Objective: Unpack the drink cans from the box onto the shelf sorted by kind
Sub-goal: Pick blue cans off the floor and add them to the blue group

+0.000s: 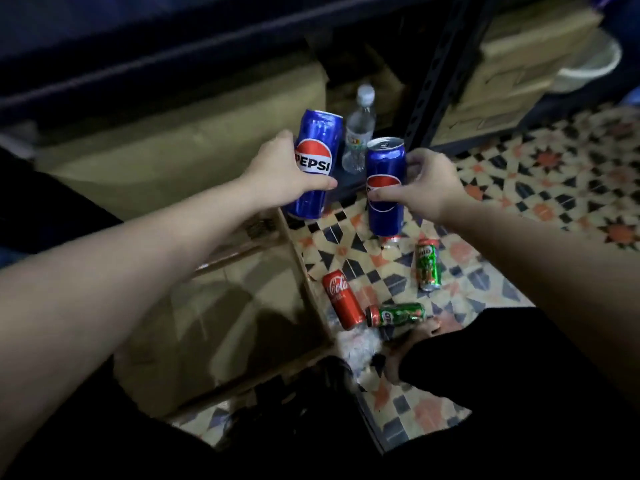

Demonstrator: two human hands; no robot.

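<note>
Over the patterned tile floor [540,188], head view: left hand [277,174] grips one blue Pepsi can [317,164], fingers wrapped round its body, can tilted; right hand [424,187] holds a second Pepsi can [385,187] upright, thumb across the front, fingers behind. Both are raised toward the dark shelf [349,174], where a clear water bottle [358,133] stands; no cans visible on it yet. Open cardboard box [242,306] at lower left looks emptied. On the floor beside it lie a red Coca-Cola can [343,299] and two green cans [398,315] [427,265], on their sides. Judgement: box emptied, shelving and sorting barely started, at least five cans left.
</note>
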